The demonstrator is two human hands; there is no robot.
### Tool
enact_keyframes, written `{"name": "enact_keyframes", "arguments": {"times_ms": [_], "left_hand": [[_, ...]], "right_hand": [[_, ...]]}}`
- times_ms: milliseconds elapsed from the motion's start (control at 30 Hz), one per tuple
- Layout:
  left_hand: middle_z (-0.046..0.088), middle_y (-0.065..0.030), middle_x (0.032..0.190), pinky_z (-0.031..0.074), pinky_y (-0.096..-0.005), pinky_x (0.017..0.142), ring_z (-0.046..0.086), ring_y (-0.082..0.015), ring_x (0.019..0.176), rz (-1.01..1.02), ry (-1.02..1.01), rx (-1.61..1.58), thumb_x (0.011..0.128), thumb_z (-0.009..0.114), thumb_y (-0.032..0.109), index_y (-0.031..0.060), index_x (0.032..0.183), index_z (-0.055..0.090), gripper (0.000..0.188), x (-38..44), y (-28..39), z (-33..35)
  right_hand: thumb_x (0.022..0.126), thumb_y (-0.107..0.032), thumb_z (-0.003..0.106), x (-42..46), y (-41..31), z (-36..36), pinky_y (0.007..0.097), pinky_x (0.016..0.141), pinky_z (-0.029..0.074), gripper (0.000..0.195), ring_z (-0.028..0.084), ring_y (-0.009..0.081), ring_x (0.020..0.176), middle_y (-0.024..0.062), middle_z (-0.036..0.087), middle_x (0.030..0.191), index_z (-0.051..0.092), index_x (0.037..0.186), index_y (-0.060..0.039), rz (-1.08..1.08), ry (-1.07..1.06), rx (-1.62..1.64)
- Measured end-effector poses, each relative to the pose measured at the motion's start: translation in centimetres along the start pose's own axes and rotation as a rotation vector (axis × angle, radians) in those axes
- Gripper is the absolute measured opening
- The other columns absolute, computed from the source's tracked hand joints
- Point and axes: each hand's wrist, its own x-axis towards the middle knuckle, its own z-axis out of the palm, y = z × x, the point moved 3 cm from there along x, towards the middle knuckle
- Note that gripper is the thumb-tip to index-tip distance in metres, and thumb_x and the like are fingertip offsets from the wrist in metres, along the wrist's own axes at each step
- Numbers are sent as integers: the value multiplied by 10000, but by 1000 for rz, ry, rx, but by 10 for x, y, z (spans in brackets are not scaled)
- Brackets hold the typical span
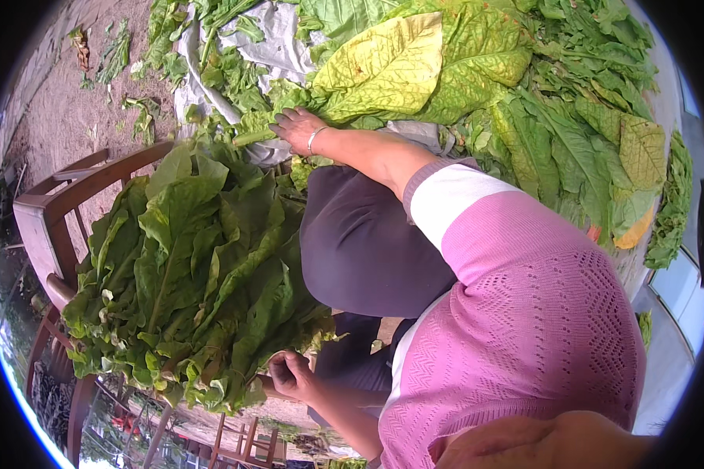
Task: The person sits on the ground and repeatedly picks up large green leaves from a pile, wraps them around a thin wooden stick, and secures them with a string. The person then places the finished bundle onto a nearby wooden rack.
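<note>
My right hand (pixel 298 130), with a bracelet at the wrist, lies over the stalk end of a broad green leaf (pixel 252 136). Its fingers are slightly apart, and their undersides are hidden. Large yellow-green leaves, likely tobacco (pixel 381 64), spread just beyond that hand. Lower down, my left hand (pixel 290 375) is curled, thumb on top, around what looks like a thin strand (pixel 277 354). Beside it is a thick bundle of dark green leaves (pixel 176 275), lying in front of my knees. A wooden bar (pixel 273 388) passes behind the left hand.
A wooden chair frame (pixel 64 205) stands at the bundle's far side. Grey plastic sheeting (pixel 270 41) lies beneath loose leaves. A leaf pile (pixel 563 135) extends to the right. Leaf scraps (pixel 144 114) dot the bare ground. Another wooden chair (pixel 243 442) stands farther off.
</note>
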Motion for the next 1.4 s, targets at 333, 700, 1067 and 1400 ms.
{"name": "enact_keyframes", "arguments": {"times_ms": [333, 700, 1067, 1400], "left_hand": [[463, 20, 646, 293, -183, 518, 382, -58, 583, -15, 15, 8, 803, 669, 215, 14, 753, 542, 244, 4, 6, 8], [423, 35, 608, 250, -181, 485, 343, -45, 547, -25, -10, -58, 823, 648, 207, 15, 766, 518, 238, 5, 5, 9], [429, 40, 634, 253, -170, 484, 336, -39, 554, -38, -42, -137, 840, 623, 156, 27, 787, 514, 176, 3, -1, 8], [526, 22, 734, 358, -160, 532, 436, -44, 600, -114, -109, -426, 825, 635, 121, 36, 869, 556, 124, -2, 27, 4]], "right_hand": [[639, -266, 654, 31, 28, -77, 387, 868, 413, 483, 549, 246, 918, 90, 522, 1038, 552, 1083, -106, -134, 36, 111], [763, -131, 503, -11, 87, -156, 375, 620, 514, 272, 640, 267, 748, 154, 644, 847, 615, 998, -53, 27, -243, -250], [689, -77, 544, -95, 114, -50, 371, 783, 468, 185, 581, 281, 877, 105, 571, 956, 632, 852, -69, 245, -60, -58], [745, -414, 569, -44, 32, -268, 387, 881, 435, 620, 533, 321, 1035, 171, 510, 1194, 415, 1234, -66, -61, -63, 147]]}}
